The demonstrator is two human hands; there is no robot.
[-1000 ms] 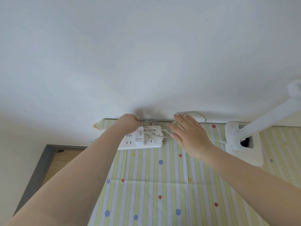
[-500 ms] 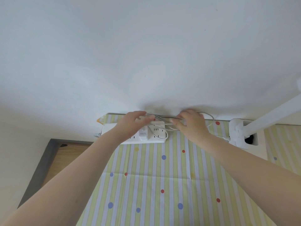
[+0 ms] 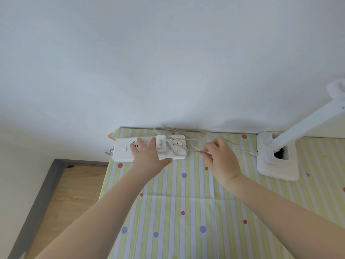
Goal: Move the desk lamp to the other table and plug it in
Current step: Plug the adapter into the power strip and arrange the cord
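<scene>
My left hand (image 3: 147, 156) lies flat on the white power strip (image 3: 149, 149), fingers straight and slightly spread over the sockets at its left half, thumb stretched out along the strip's near edge. The hand presses down and grips nothing. A white adapter plug (image 3: 162, 146) sits in the strip just to the right of my fingers; whether the hand touches it I cannot tell.

My right hand (image 3: 222, 161) is curled, the thumb and forefinger pinching the thin white cable (image 3: 194, 144) just right of the strip's end. The remaining fingers are folded in toward the palm. The cable loops from the adapter plug across the right half of the strip and back along the wall, then runs on from my pinch to the right, where a small connector meets the lamp's base.

The desk lamp (image 3: 276, 161) stands on the table (image 3: 186, 212) at the right, near the wall (image 3: 168, 62), its flat white base resting on the cloth and its white arm rising obliquely up and to the right, out toward the frame's edge. A dark recess shows in the base beside the foot of the arm.

The table carries a striped cloth of green, white and pale blue with red and blue dots. At lower left, wooden floor (image 3: 71, 193) with a grey skirting strip.
</scene>
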